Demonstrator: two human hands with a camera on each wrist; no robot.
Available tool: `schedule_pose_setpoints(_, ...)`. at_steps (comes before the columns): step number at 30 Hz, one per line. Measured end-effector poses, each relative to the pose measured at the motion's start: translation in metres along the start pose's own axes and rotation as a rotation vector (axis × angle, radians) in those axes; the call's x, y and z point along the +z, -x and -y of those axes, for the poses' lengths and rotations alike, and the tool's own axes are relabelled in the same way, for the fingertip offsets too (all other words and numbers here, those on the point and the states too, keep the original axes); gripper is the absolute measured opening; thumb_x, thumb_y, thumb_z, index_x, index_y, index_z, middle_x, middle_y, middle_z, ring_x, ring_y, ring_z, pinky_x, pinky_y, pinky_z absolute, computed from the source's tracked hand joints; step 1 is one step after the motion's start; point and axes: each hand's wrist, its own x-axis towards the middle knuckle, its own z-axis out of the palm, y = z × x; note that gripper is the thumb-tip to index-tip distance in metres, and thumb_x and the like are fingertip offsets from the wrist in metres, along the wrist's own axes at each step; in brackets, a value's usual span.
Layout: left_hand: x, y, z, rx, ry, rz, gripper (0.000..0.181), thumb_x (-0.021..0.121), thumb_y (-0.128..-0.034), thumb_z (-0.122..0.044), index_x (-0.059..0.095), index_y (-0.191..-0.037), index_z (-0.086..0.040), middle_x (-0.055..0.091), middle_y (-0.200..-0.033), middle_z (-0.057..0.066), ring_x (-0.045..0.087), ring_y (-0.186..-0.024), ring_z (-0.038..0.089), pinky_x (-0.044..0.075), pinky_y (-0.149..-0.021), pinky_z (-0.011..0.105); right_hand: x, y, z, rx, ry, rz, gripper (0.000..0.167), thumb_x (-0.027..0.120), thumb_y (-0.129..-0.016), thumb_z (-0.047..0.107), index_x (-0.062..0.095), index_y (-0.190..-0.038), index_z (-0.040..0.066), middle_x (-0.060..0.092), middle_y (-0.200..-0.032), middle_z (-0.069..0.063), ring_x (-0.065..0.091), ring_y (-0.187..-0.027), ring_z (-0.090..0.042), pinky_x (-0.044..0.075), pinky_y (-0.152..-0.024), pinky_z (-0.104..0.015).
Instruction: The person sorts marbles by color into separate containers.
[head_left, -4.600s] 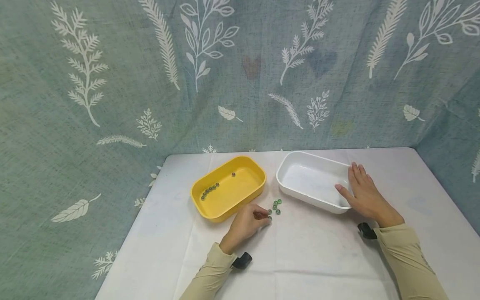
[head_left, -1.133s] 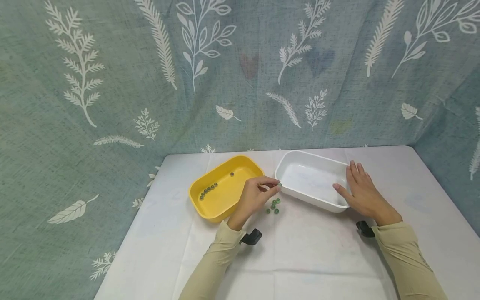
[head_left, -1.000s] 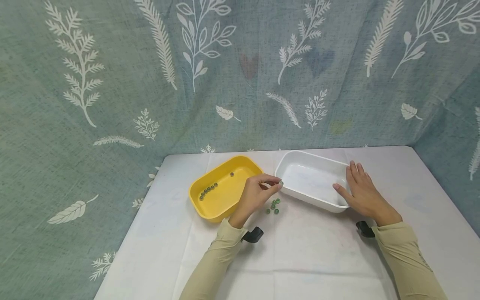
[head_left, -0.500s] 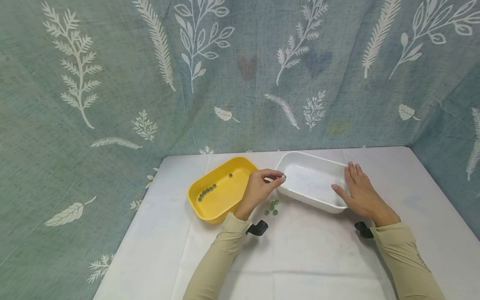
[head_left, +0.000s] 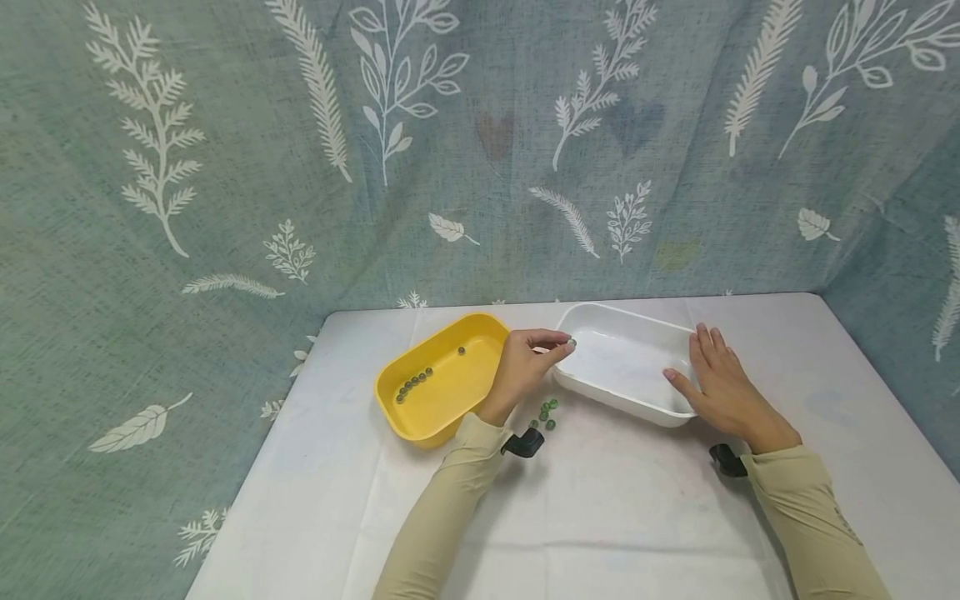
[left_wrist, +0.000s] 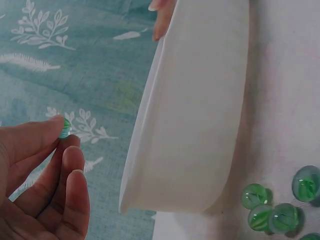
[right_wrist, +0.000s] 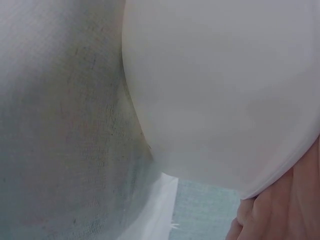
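Mid-transfer, I judge: left fingers [left_wrist: 77, 200] pinch a marble [left_wrist: 65, 129] to release into the white tray [left_wrist: 200, 110] below; right fingers [head_left: 705, 346] lie straight.

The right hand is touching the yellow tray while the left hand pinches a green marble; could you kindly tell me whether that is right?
Not quite: the right hand is touching the white tray, not the yellow tray, as the head view shows. The left hand does pinch a green marble.
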Motion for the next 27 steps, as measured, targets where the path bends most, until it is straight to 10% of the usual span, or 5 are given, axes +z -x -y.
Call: schedule_pose_setpoints(27, 0.011, -0.027, 0.013, -0.065, -0.092, -0.057, 0.014, 0.081, -0.0896, -0.018, 0.084, -0.101, -0.010, 0.081, -0.098, 0.007, 0.070, -0.089, 0.017, 0.055, -0.076, 0.021, 0.000, -0.001, 0.000, 0.006, -0.004, -0.006, 0.096, 0.036, -0.108, 0.058, -0.002, -0.159, -0.015, -0.014, -0.169, -0.031, -0.014, -0.158, -0.052, 0.002, -0.126, -0.071)
